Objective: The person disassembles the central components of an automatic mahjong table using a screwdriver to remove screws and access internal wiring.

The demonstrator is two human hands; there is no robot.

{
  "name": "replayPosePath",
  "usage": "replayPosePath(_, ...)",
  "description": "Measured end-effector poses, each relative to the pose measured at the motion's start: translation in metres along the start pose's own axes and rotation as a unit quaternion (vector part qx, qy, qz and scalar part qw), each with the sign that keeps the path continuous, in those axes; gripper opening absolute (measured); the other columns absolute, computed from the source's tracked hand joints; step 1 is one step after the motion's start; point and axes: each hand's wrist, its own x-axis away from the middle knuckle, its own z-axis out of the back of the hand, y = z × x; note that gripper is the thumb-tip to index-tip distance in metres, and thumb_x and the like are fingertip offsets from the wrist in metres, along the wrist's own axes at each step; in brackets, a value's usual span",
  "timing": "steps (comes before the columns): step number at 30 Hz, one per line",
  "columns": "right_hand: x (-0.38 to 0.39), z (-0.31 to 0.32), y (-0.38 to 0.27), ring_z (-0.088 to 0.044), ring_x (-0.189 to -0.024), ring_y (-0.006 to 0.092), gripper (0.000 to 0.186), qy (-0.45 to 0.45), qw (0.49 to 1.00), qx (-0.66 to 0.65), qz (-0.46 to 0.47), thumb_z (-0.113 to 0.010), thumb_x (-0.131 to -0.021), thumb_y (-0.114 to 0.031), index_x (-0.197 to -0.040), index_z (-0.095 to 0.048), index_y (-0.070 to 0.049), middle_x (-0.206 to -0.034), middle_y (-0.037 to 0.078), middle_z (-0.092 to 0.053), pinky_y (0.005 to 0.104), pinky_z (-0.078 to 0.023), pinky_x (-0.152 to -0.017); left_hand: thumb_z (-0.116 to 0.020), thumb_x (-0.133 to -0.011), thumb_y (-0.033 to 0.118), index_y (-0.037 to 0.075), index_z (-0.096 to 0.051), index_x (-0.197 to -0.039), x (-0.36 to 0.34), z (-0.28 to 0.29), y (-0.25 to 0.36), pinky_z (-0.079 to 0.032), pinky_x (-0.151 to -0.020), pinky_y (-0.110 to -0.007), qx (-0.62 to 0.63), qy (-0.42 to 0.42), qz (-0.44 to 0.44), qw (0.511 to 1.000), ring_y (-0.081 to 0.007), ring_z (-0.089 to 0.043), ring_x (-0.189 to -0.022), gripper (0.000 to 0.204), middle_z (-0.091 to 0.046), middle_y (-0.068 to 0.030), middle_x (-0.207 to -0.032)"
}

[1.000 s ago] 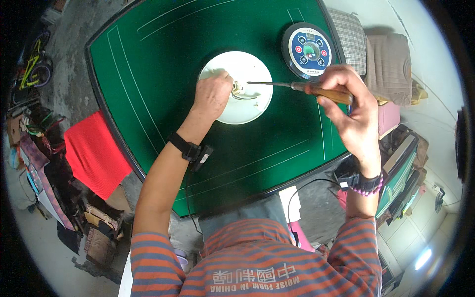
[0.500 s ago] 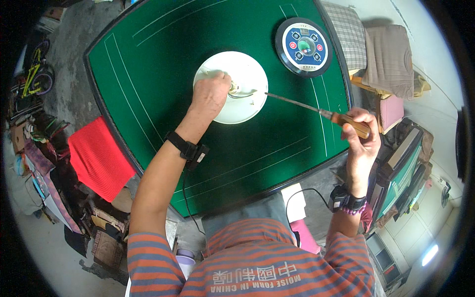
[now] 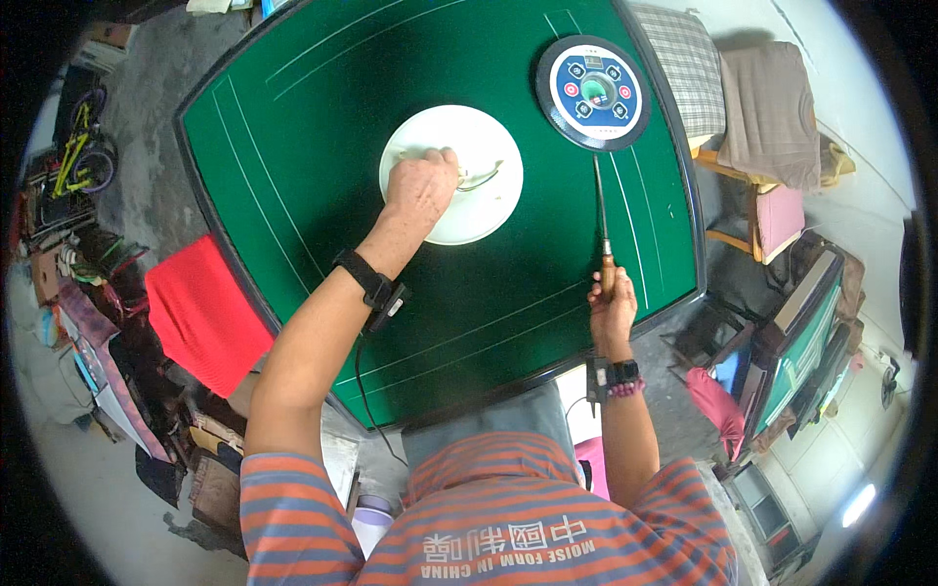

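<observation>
A white round base, dish-like, lies on the green table. My left hand is closed over its middle, fingers curled down. What they pinch is mostly hidden behind the hand. Thin wires stick out beside the fingertips. In my right hand is a long screwdriver, held by its wooden-coloured handle. Its shaft points away from me over the table, the tip near the round control panel and apart from the white base.
The green mahjong-style table has a dark raised rim. A round control panel with buttons is at the far right. A red cloth covers a seat at left, and cushioned chairs stand at right. A black cable trails from my left wrist.
My right hand has moved left and lower. The screwdriver has swung from pointing left at the white base to pointing away from me. My left hand stays on the base.
</observation>
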Motion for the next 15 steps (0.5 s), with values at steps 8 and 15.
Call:
replayPosePath(8,-0.01,0.001,0.017,-0.053,-0.041,0.0132,0.031,-0.018,0.993,0.106,0.051,-0.051,-0.102,-0.035,-0.094,-0.059,-0.006,-0.071,0.011,-0.067,0.025,-0.042,-0.036,-0.056,-0.09,0.012,0.006,-0.06,-0.092,0.002,0.004,-0.007,-0.057,-0.056,-0.031,0.021,0.019,-0.025,0.999,-0.021,-0.071,-0.066,0.007,-0.067,-0.0089,-0.079)
replayPosePath(15,-0.013,0.001,0.017,-0.052,-0.04,0.0123,0.031,-0.019,0.992,0.119,0.045,-0.052,-0.101,-0.036,-0.092,-0.059,-0.007,-0.069,0.01,-0.067,0.0242,-0.04,-0.034,-0.055,-0.09,0.01,0.005,-0.058,-0.095,0.003,0.011,-0.008,-0.057,-0.058,-0.034,0.05,0.025,-0.022,0.998,-0.0234,-0.071,-0.068,0.008,-0.067,-0.011,-0.084)
